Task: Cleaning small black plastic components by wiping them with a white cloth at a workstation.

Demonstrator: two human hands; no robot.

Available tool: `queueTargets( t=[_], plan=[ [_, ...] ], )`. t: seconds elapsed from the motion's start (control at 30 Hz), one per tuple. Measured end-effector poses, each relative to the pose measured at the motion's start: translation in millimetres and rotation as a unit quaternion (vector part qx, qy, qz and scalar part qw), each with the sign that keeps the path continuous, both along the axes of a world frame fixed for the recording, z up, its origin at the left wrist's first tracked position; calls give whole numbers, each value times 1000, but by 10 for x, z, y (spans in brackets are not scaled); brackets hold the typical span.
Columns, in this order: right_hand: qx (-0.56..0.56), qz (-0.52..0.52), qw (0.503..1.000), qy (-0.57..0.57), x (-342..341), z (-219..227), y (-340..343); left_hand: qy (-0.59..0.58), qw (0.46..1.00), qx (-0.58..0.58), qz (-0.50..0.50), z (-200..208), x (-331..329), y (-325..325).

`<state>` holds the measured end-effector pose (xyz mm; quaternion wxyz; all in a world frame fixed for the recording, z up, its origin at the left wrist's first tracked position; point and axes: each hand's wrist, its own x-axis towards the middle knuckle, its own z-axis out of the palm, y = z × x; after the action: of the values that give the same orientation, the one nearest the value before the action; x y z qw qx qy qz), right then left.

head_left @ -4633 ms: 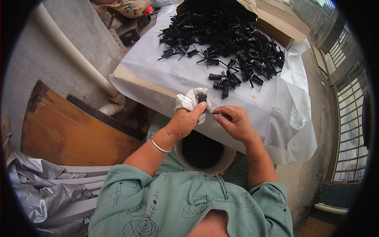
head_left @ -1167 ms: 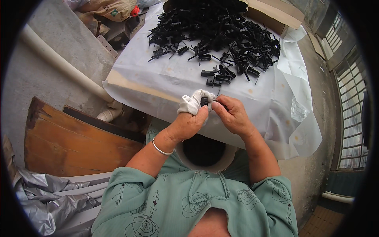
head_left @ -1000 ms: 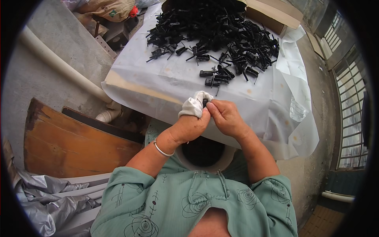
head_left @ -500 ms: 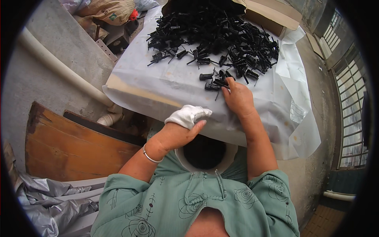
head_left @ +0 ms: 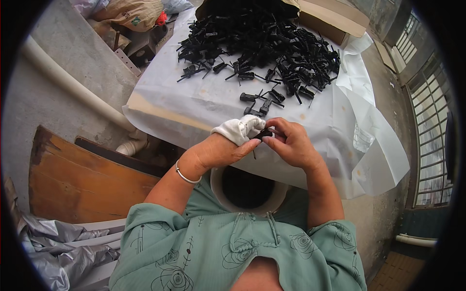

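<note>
My left hand [head_left: 232,140], its fingers covered by a white cloth glove and its thumb bare, meets my bare right hand [head_left: 293,143] over the table's near edge. Together their fingertips pinch a small black plastic part [head_left: 263,134], mostly hidden by the fingers; a thin stem sticks out below it. Just beyond the hands lie several loose black plastic parts [head_left: 265,106] with thin stems. Farther back, a large heap of similar parts [head_left: 257,46] covers the table. Below my hands, between my knees, stands a white bucket [head_left: 280,196] with dark contents.
White plastic sheeting [head_left: 170,99] covers the table and hangs over its edges. An open cardboard box [head_left: 330,22] stands at the far right. On the left are a curved wooden board [head_left: 87,184], a pale pipe [head_left: 80,87] and silver sheeting [head_left: 53,262]. Sacks [head_left: 131,14] lie at far left.
My right hand has drawn back from the loose parts toward me, bringing one black part to my left hand. My left hand has moved slightly up and right to meet it.
</note>
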<state>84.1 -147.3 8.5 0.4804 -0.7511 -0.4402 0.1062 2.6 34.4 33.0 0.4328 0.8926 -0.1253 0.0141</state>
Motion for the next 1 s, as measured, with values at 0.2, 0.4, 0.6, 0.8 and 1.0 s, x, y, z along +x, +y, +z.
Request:
queueTargets(
  t=[0.2,0.4,0.6,0.8,1.0],
  plan=[
    [137,49,989,-17,-214,65,92,63,951,-284,105,-192,-72,-94],
    [152,-154,973,82,-197,-118,227,63,926,-363,80,-206,-117,-172],
    [135,-50,983,111,-172,-110,208,67,929,-330,154,-200,-109,-231],
    [119,-64,984,113,-224,-215,262,-215,962,-23,167,-274,-53,-284],
    [153,-72,943,287,-275,-259,350,-184,964,57,185,-208,-103,-314]
  ],
)
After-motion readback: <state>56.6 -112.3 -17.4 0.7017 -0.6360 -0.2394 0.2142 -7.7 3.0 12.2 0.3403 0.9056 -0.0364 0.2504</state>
